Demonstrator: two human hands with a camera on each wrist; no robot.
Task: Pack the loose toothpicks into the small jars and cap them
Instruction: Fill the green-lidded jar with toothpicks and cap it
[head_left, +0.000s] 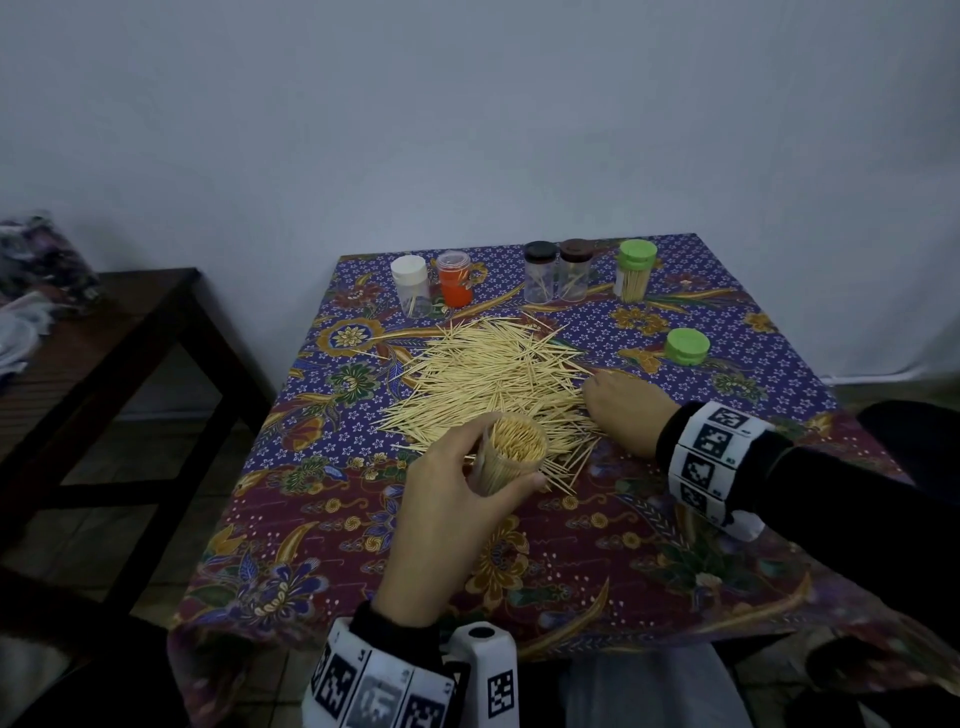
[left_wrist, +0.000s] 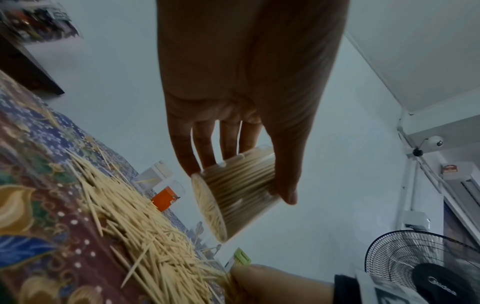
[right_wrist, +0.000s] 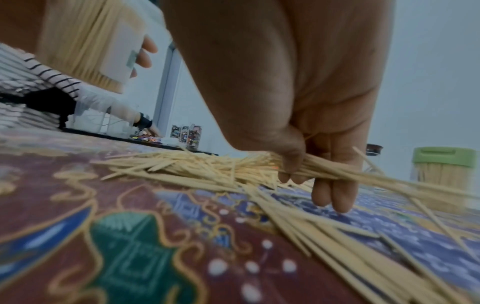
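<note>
A big pile of loose toothpicks (head_left: 493, 379) lies in the middle of the table. My left hand (head_left: 457, 499) grips a clear uncapped jar (head_left: 511, 457) packed full of toothpicks, held just above the pile's near edge; the same jar (left_wrist: 233, 195) shows tilted between thumb and fingers in the left wrist view. My right hand (head_left: 623, 405) rests on the pile's right side and pinches a bunch of toothpicks (right_wrist: 324, 170) between thumb and fingers. A loose green cap (head_left: 687, 345) lies to the right of the pile.
Along the far edge stand a white-capped jar (head_left: 410, 283), an orange jar (head_left: 454, 278), two dark-capped clear jars (head_left: 556, 270) and a green-capped full jar (head_left: 635, 270). A dark wooden bench (head_left: 104, 332) stands to the left. The table wears a patterned cloth (head_left: 571, 561).
</note>
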